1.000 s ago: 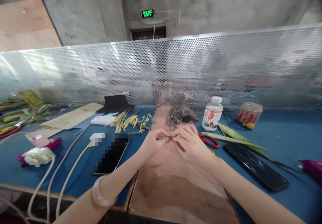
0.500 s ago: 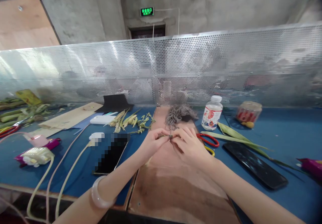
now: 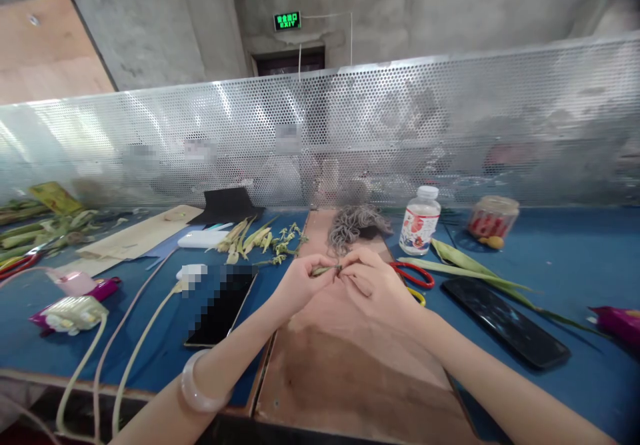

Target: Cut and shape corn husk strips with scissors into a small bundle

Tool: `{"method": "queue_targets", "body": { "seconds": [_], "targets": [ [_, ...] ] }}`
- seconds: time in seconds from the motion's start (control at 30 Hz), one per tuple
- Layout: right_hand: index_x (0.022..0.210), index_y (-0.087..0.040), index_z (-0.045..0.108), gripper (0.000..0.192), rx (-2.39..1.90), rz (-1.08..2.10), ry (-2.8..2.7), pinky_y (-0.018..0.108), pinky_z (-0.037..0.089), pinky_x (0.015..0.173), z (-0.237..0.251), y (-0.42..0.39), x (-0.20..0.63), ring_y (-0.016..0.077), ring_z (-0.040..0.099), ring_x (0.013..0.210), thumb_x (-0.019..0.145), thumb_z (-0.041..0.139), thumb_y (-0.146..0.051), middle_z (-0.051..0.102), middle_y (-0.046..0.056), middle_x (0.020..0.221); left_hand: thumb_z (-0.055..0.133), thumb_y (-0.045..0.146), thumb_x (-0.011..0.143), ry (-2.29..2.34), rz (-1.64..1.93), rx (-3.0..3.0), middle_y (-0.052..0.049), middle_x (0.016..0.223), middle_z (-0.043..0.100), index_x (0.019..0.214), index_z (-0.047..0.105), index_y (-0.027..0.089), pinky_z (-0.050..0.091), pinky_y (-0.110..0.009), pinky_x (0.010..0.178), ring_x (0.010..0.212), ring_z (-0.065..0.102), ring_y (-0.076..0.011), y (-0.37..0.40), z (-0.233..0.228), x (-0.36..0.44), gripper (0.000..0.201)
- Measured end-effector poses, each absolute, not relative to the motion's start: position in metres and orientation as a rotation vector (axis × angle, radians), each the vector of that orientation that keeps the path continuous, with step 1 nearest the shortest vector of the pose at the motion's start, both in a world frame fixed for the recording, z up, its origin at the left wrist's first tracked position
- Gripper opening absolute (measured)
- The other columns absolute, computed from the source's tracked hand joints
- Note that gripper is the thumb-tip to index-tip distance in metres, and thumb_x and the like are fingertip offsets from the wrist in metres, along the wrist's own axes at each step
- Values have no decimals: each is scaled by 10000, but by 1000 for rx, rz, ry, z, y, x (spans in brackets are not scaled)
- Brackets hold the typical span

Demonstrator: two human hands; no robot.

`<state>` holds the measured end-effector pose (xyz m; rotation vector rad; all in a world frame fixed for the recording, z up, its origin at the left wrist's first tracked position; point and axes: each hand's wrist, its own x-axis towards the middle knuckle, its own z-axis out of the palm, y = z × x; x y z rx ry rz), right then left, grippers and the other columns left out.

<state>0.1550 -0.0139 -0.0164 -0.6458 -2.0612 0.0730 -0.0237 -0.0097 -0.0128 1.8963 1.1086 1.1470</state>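
My left hand point(image 3: 300, 283) and my right hand point(image 3: 373, 283) meet fingertip to fingertip above a brown wooden board point(image 3: 345, 358). Between them they pinch a small green leaf strip point(image 3: 323, 271) with a bit of grey string at its right end. My left wrist wears a pale bangle point(image 3: 197, 387). A tangle of grey string point(image 3: 354, 223) lies on the far end of the board, just beyond my fingers. Red-handled scissors point(image 3: 415, 275) lie right of my right hand, partly hidden by it.
On the blue table: a black phone point(image 3: 223, 311) and pale cables point(image 3: 135, 351) at left, cut leaf pieces point(image 3: 260, 237), a white bottle point(image 3: 420, 220), a long green leaf point(image 3: 470, 268), a second black phone point(image 3: 505, 323), a jar point(image 3: 494, 218). A perforated metal screen point(image 3: 320, 138) closes the far side.
Both hands stay joined on the leaf strip and have shifted only slightly; the fingers keep working at its end.
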Motion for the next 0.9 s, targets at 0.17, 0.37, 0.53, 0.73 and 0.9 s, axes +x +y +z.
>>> {"method": "queue_targets", "body": {
  "seconds": [0.17,0.37,0.53,0.73,0.9],
  "targets": [
    [822,-177,591,79,-615,263,-2052,318,487,758,-15,-3,162,163,578,827,821,539,-119,585,73,907,611,267,761,1140,1052,1948,-50,790,706,838,694,124,468,-255,704,726,619,-154,-10,-10,-22,183],
    [889,-195,597,145,-576,202,-2122,307,486,792,-23,9,166,162,581,878,874,491,-97,617,58,922,624,291,761,1163,961,1991,-68,846,720,878,694,115,486,-285,729,770,646,-183,-12,-10,-20,223],
    [997,-198,603,194,-566,82,-2183,317,489,812,-24,10,169,176,587,918,895,462,-112,638,75,973,634,300,762,1119,937,2023,-67,913,725,924,695,129,493,-297,790,865,659,-205,-12,-14,-20,243],
    [946,-211,636,240,-547,174,-2204,303,493,758,-27,10,167,166,597,848,908,417,-120,645,58,914,631,313,771,1041,887,1985,-82,952,724,937,687,119,502,-294,820,930,661,-218,-11,-19,-20,261],
    [865,-190,646,228,-607,212,-2064,288,497,700,-31,7,161,157,602,790,884,437,-103,644,64,868,617,295,783,1078,884,2099,-55,860,727,873,699,130,499,-264,740,810,664,-184,-15,-16,-18,204]
  ]
}}
